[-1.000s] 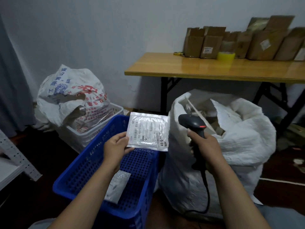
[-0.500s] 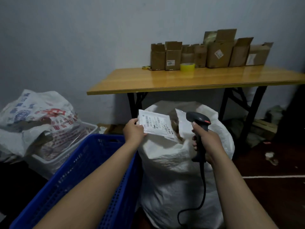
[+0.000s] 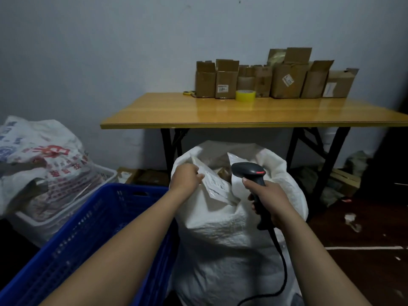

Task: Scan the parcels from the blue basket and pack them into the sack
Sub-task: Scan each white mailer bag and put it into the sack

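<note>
My left hand [image 3: 186, 177] pinches a flat white parcel [image 3: 217, 186] by its upper edge, holding it tilted over the open mouth of the white sack [image 3: 223, 235], its lower corner dipping inside the sack's rim. My right hand [image 3: 268, 195] is wrapped around the grip of a black scanner [image 3: 249, 171], just right of the parcel and above the sack, its cable [image 3: 282, 268] trailing down the sack's front. The blue basket [image 3: 88, 235] stands immediately left of the sack, touching it. Behind the sack is the wooden table [image 3: 220, 113] carrying cardboard boxes [image 3: 276, 78] and a roll of yellow tape [image 3: 245, 95].
</note>
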